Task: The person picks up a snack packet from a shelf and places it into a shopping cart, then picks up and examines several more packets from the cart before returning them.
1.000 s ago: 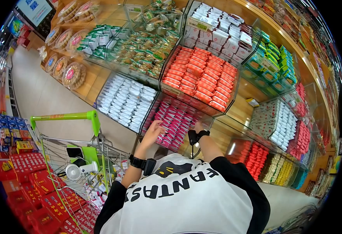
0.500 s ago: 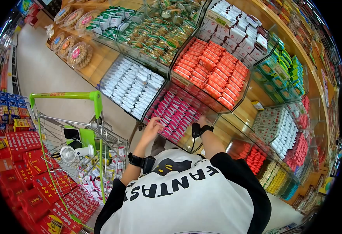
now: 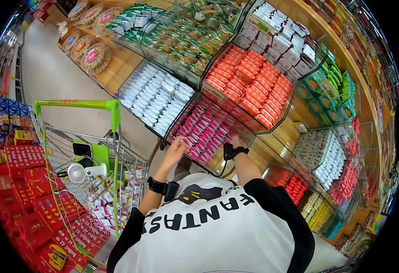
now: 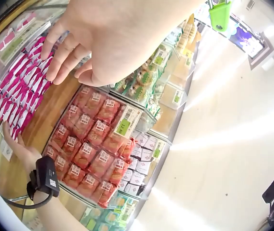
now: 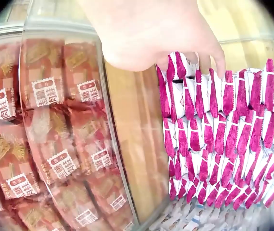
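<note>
Handling the magenta-and-white packets (image 5: 221,130), rowed in their clear bin (image 3: 217,161), probably wants light fingertips so neighbours stay aligned. The right grip (image 5: 151,33) is at one row end, pinching or merely touching, cannot tell; the left grip (image 4: 113,36), relaxed, holds nothing. Orange-red packets (image 3: 254,86) lie beyond.

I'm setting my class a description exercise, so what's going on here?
A person is at a shop display, by rows of pink-and-white packets. The right hand is at one end; whether it grips a packet is unclear. The left hand is at the opposite side, fingers loosely bent, holding nothing visible. To the person's left stands a shopping cart with wrapped packets inside.
</note>
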Demonstrator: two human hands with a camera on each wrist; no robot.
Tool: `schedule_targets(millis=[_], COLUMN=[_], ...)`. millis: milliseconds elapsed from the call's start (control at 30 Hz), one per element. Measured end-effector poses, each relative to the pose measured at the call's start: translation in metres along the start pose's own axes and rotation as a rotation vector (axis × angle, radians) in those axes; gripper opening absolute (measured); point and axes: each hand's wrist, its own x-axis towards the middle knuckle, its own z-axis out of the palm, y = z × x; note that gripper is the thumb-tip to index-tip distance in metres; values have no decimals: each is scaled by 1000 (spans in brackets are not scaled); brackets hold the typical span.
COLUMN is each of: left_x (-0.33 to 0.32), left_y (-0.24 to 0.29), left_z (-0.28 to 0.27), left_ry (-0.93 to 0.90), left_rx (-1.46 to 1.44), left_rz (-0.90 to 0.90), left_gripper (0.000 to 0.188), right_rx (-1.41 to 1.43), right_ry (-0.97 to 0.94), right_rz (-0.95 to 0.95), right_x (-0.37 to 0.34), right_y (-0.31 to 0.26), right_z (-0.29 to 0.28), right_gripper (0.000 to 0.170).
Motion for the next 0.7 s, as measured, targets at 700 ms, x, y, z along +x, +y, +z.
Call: schedule_targets(millis=[700], left_x=[3], left_y=[2], left_z=[-8], left_ry=[-42], left_rx=[41], left_rz=[-79], left_gripper=[24], right_rx=[357], right_ry=[-300], right_rz=[229], right_x=[3], right_y=[4], right_z=[2], right_gripper=[68])
